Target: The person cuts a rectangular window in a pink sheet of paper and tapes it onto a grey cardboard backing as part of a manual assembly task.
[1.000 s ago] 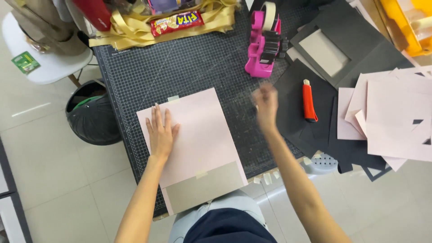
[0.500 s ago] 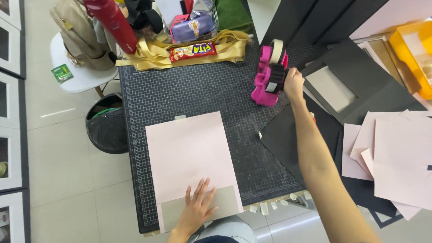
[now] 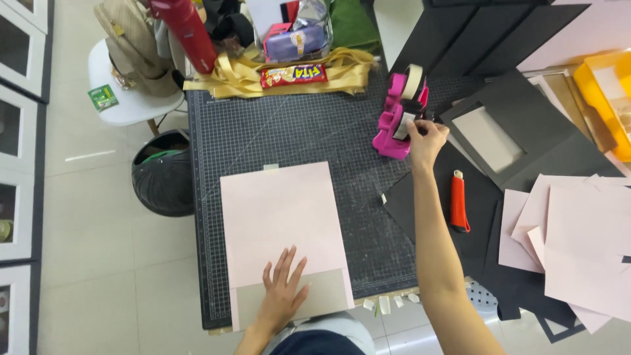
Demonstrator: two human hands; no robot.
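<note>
Landmark: the dark cutting mat (image 3: 296, 138) with its grid — everything below is placed off that.
Left hand: left hand (image 3: 284, 294) lies flat with fingers spread, gripping nothing, pressing on the pink sheet (image 3: 279, 217) near the mat's front edge. Looks like it's pinning the paper so it can't slide.
Pink sheet: sits on the mat's front half, squared to the grid, with a grey card (image 3: 328, 299) peeking out under its near edge.
Right hand: right hand (image 3: 426, 138) reaches to the mat's right edge, fingers curled at the pink tape dispenser (image 3: 397, 118). Probably pinching the tape end, but I can't tell for sure — the fingertips are hidden.
Dispenser: stands upright on the mat's right edge, within an arm's reach.
Knife: a red utility knife (image 3: 459, 202) lies off the mat's right side on black card (image 3: 486, 197).
Tape bits: small pieces (image 3: 388, 304) hang off the mat's front edge, seemingly parked for grabbing.
</note>
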